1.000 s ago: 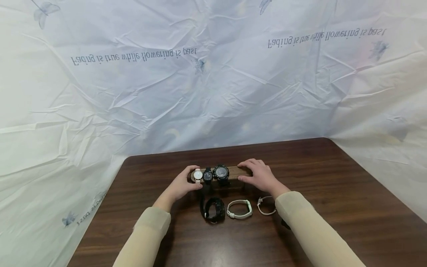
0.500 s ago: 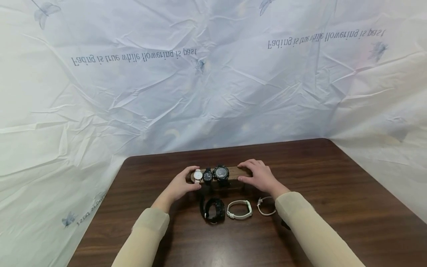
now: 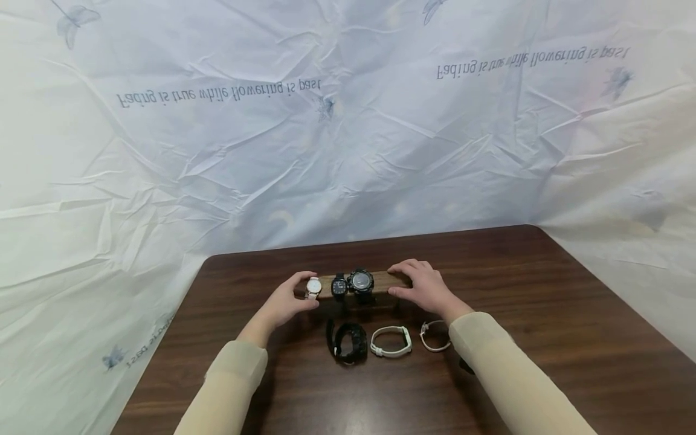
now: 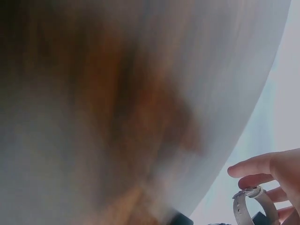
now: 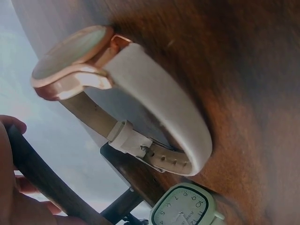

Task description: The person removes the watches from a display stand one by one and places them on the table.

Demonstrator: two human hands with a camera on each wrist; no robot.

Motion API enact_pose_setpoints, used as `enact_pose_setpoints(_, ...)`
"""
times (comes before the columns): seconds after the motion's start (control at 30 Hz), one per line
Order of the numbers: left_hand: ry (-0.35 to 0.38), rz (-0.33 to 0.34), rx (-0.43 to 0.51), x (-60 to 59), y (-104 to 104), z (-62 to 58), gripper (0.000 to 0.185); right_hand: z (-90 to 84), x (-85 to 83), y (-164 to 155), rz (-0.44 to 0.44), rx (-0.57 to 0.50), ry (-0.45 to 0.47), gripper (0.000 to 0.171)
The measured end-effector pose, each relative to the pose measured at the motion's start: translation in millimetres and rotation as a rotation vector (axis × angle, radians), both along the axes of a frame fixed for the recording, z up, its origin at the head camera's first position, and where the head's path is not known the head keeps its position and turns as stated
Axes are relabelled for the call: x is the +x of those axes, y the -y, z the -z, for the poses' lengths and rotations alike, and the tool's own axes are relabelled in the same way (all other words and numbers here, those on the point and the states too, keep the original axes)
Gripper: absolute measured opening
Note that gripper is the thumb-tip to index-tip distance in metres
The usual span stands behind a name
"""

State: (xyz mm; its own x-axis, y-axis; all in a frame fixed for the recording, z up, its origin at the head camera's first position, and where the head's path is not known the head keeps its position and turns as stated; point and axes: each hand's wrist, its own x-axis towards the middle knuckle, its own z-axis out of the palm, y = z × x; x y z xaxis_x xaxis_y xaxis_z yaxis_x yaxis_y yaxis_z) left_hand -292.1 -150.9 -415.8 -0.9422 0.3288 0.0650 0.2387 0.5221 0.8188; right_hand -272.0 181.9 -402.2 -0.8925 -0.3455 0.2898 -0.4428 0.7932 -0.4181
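Observation:
My left hand pinches a white-strapped watch just past the left end of a wooden bar stand. In the left wrist view the same watch hangs among my fingertips. Two black watches, a small one and a big one, sit around the bar. My right hand grips the bar's right end, fingers over the top and thumb in front.
On the dark wooden table, in front of the stand, lie a black watch, a white and pale green watch and a thin white watch. The right wrist view shows the white watch and the green one up close. Crinkled white sheeting walls the table.
My left hand has moved left with the white-strapped watch, which has come off the bar's left end. The right hand and the other watches have stayed put.

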Motion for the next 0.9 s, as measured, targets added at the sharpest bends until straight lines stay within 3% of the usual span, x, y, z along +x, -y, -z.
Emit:
enact_pose_setpoints(0.27,0.024,0.005,0.043,21.8,6,-16.0,0.058,-0.9,1.3,0,0.002,0.012,0.003,0.047)
enact_pose_setpoints(0.53,-0.018,-0.029,-0.039,15.9,22,2.2,0.059,-0.5,1.4,1,0.0,0.007,0.005,0.046)
enact_pose_setpoints(0.9,-0.006,-0.013,-0.089,27.6,33,2.9,0.059,0.3,0.9,0,0.006,0.006,0.006,0.047)
